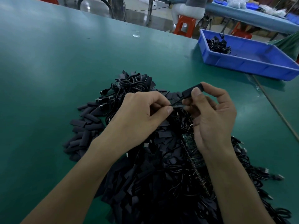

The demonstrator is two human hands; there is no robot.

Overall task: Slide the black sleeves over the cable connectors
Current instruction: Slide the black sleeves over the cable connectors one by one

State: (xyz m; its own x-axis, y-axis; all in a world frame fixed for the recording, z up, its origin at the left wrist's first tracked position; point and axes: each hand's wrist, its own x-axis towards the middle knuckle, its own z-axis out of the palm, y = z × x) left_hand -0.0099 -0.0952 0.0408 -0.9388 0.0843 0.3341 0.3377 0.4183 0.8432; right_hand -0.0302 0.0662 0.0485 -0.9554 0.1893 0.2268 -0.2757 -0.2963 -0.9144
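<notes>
A big heap of flat black sleeves [85,125] and coiled black cables [132,83] with USB plugs covers the green table [48,62] in front of me. Above the heap, my right hand [212,115] pinches a black sleeve [191,90] between thumb and forefinger, tilted up to the right. My left hand [142,112] pinches a thin cable end [177,106] right below that sleeve's lower opening. Whether the connector is inside the sleeve is hidden by my fingers. A green circuit board [189,143] lies under my right wrist.
A blue plastic bin [252,63] at the right back holds a small bundle of black cables [218,46]. A thin cord [275,109] runs along the table's right side. Beyond the table stand red stools [184,25], another bench and a seated person.
</notes>
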